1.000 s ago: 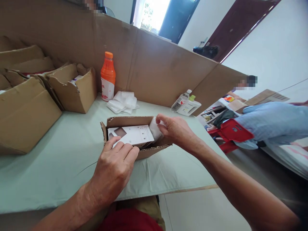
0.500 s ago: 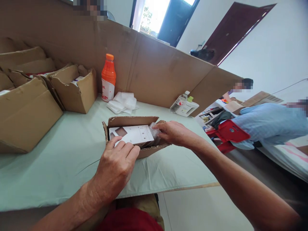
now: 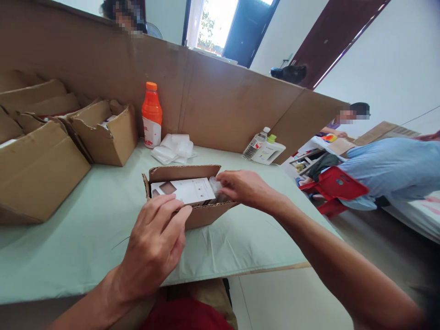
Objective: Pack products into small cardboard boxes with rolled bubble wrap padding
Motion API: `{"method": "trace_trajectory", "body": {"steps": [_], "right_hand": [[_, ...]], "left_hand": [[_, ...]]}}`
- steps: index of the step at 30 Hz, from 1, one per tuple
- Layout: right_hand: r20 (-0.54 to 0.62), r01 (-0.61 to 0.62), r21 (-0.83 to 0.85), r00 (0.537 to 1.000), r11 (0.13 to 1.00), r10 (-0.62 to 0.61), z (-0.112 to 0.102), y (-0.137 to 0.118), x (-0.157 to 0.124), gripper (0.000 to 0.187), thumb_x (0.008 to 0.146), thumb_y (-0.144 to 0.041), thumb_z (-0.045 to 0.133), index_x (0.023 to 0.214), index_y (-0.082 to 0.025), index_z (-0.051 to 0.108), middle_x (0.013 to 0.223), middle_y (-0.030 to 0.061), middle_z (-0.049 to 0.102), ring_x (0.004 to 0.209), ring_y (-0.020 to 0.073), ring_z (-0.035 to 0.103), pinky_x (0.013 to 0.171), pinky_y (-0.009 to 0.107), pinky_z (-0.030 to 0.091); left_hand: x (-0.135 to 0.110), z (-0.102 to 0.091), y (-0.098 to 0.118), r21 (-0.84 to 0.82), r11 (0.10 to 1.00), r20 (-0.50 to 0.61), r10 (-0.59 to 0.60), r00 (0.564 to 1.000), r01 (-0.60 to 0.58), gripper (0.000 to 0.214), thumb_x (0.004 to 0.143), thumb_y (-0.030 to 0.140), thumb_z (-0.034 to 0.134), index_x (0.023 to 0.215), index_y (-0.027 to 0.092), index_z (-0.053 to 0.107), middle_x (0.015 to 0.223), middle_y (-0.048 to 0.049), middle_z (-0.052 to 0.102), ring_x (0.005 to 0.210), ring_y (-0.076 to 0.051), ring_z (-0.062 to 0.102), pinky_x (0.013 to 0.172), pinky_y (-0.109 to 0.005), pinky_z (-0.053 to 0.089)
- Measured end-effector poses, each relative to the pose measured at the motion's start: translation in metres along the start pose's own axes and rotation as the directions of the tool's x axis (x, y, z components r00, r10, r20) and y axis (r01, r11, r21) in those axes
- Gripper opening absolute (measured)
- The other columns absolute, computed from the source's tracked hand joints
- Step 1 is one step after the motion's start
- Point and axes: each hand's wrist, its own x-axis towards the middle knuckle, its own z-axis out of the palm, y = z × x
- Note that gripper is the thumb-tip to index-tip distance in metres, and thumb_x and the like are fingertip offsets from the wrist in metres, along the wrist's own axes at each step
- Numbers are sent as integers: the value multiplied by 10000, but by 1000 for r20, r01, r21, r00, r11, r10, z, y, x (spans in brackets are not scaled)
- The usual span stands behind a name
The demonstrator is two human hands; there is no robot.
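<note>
Spanning the whole back of the scene, a tall cardboard wall fences off the tabletop, which wears a pale green cover. Over at three o'clock, beyond the wall's end, a person in a blue shirt leans over a red chair.

Out at nine o'clock sits a big closed carton, and right behind it, around ten o'clock, an open-topped carton.

Now the centre of the action: a small cardboard box lies dead centre on the tabletop, flaps up, with a white product box lying flat inside it.

The left hand comes in from six o'clock, fingers spread and laid loosely over the near wall of the small cardboard box, tips touching the near edge of the white product box, gripping nothing.

The right hand reaches in from four o'clock, fingertips pinched on a clear plastic wad tucked at the three o'clock end of the white product box.

At eleven o'clock an orange bottle stands upright against the wall, with white folded bags just beside it at twelve.

At one o'clock a water bottle leans by a small white pack.
</note>
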Motion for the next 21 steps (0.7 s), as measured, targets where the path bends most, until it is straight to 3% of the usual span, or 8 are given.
{"method": "trace_trajectory", "body": {"steps": [4, 7, 9, 12, 14, 16, 18, 21], "right_hand": [[-377, -17, 301, 916, 954, 135, 7, 29, -43, 175, 923, -309, 590, 980, -215, 726, 907, 26, 764, 680, 150, 648, 648, 276, 447], [-404, -6, 511, 881, 860, 246, 42, 47, -71, 208, 920, -365, 589, 985, -203, 702, 918, 50, 757, 665, 152, 652, 618, 281, 488], [-332, 9, 619, 909, 785, 252, 75, 48, -77, 304, 880, -380, 629, 1127, -206, 662, 1012, 76, 752, 751, 181, 683, 614, 290, 517], [-239, 32, 698, 952, 715, 191, 120, 32, -67, 469, 827, -391, 676, 1250, -213, 580, 1146, 109, 717, 896, 230, 681, 656, 327, 546], [-212, 36, 721, 962, 692, 171, 136, 17, -51, 418, 836, -382, 661, 1209, -212, 579, 1119, 108, 709, 884, 234, 658, 696, 351, 545], [-206, 24, 728, 961, 685, 186, 139, 8, -35, 351, 851, -359, 633, 1162, -205, 582, 1032, 94, 705, 826, 225, 634, 716, 362, 532], [-212, -1, 722, 951, 692, 223, 135, 9, -27, 318, 857, -348, 611, 1136, -200, 578, 965, 80, 691, 785, 220, 615, 711, 362, 520], [-226, -81, 710, 915, 699, 335, 131, 24, -44, 283, 872, -360, 576, 1103, -196, 575, 935, 83, 680, 750, 223, 609, 680, 363, 519]], "left_hand": [[-30, -12, -2, -19, 988, -209, -153, 966, 152, 607, 785, 15, 686, 1348, 208, 571, 1316, -124, 586, 1261, -305, 569, 1073, -482, 483], [-63, -6, -8, -16, 902, -172, -428, 887, 432, 600, 846, 162, 681, 1415, 269, 523, 1369, -101, 570, 1256, -289, 576, 1099, -484, 466], [-84, 7, -11, -78, 796, -47, -604, 796, 600, 599, 882, 282, 650, 1454, 267, 473, 1411, -113, 548, 1236, -297, 595, 1085, -505, 483], [-103, 28, -14, -207, 574, 160, -779, 606, 792, 610, 882, 412, 622, 1442, 240, 451, 1420, -140, 541, 1180, -292, 640, 1006, -476, 549], [-101, 37, -18, -251, 428, 259, -835, 486, 868, 573, 860, 454, 626, 1369, 228, 491, 1360, -138, 582, 1140, -285, 666, 950, -444, 578], [-86, 44, -24, -275, 344, 300, -856, 420, 898, 555, 825, 465, 649, 1303, 220, 510, 1275, -122, 628, 1071, -269, 694, 892, -411, 598], [-63, 53, -29, -317, 323, 298, -859, 417, 892, 549, 797, 439, 665, 1268, 205, 511, 1206, -105, 653, 998, -241, 707, 854, -383, 605], [-34, 74, -26, -399, 366, 347, -789, 508, 841, 503, 799, 370, 650, 1248, 188, 517, 1168, -93, 666, 1007, -216, 693, 877, -365, 594]]}}
